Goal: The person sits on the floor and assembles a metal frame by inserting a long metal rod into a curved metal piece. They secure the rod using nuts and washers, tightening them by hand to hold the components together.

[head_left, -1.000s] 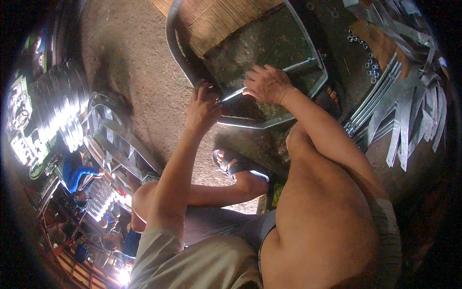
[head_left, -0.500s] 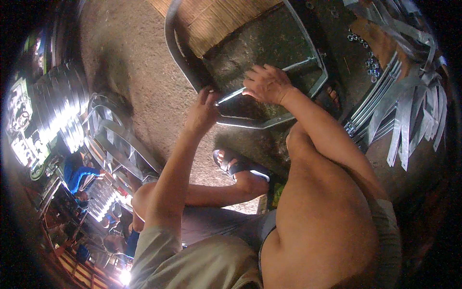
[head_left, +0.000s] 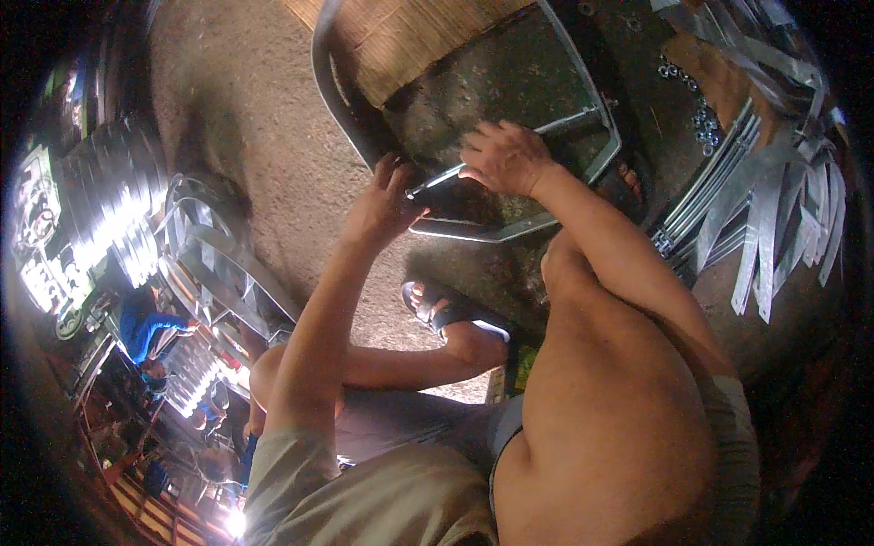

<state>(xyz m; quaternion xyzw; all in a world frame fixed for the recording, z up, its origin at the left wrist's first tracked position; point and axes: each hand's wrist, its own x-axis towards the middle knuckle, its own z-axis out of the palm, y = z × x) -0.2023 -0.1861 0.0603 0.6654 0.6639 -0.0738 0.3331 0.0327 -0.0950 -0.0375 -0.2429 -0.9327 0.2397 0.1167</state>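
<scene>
A bent grey metal frame [head_left: 325,88] rests on the ground in front of me. A thin shiny metal rod [head_left: 437,182] crosses it from the left side to the right side. My right hand [head_left: 510,159] lies over the middle of this rod, fingers curled round it. At the frame's left side, my left hand [head_left: 378,205] is beside the rod's left end. Its thumb points right, apart from the raised fingers, and nothing shows in its grasp. Part of the frame's left side is hidden behind that hand.
Cardboard [head_left: 419,45] lies beneath the frame's far part. To the right are loose nuts [head_left: 706,127], a bundle of rods [head_left: 706,196] and flat metal strips [head_left: 774,218]. More bent frames [head_left: 218,246] stand at left, with a person in blue [head_left: 146,328] beyond.
My left hand's thumb has spread away from the fingers at the rod's left end, uncovering the rod's tip. My right hand and the frame have stayed in place.
</scene>
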